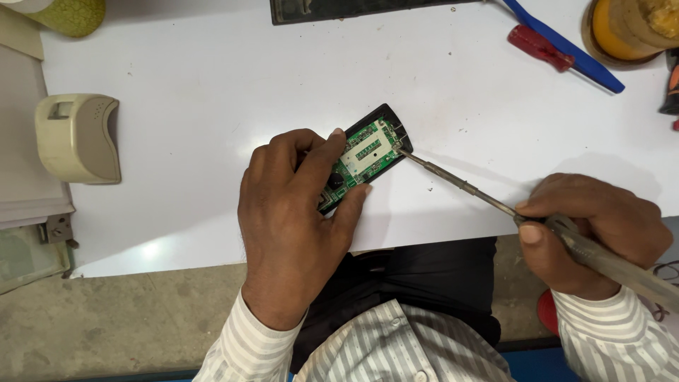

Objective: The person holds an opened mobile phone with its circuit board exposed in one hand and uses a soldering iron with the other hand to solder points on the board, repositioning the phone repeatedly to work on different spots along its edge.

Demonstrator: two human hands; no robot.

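Left hand (293, 212) half curled, thumb and fingers pinning green circuit board (364, 157) in black case flat on white worktop (212, 106). Right hand (594, 230) clenched round soldering iron (495, 201), tip touching board's right edge.

The circuit board (366, 154) is green with a pale silver-white panel and a black round part, set in a black case (393, 120). The table (212, 106) is white. Far right lie a red-handled screwdriver (540, 47) and a blue strip (566, 48), beside a yellow-orange jar (626, 28). At left sits a cream box (78, 138). The sleeves (247, 346) are white with grey stripes.
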